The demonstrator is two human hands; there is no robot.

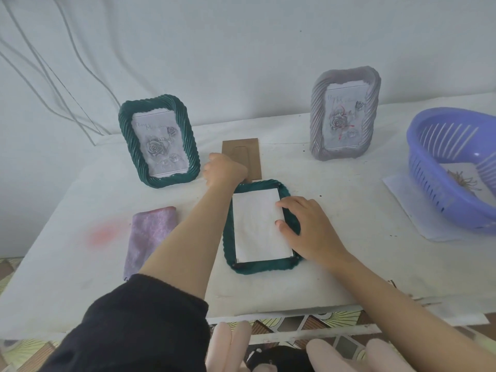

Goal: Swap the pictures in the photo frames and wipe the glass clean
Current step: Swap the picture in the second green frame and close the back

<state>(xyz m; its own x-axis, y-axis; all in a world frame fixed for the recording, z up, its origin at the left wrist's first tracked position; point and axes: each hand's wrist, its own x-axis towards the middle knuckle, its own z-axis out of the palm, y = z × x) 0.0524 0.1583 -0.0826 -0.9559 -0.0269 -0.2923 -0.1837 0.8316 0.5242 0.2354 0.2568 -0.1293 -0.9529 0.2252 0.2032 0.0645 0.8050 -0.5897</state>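
Beneath the flat right hand, face-down green frame; left hand just beyond it at backing board, grip unclear.

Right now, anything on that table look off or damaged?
Two things. The grey frame on the right has red smears across its front, which the standing green frame lacks. A pink stain marks the tablecloth left of the purple cloth. Nothing looks broken or tipped.
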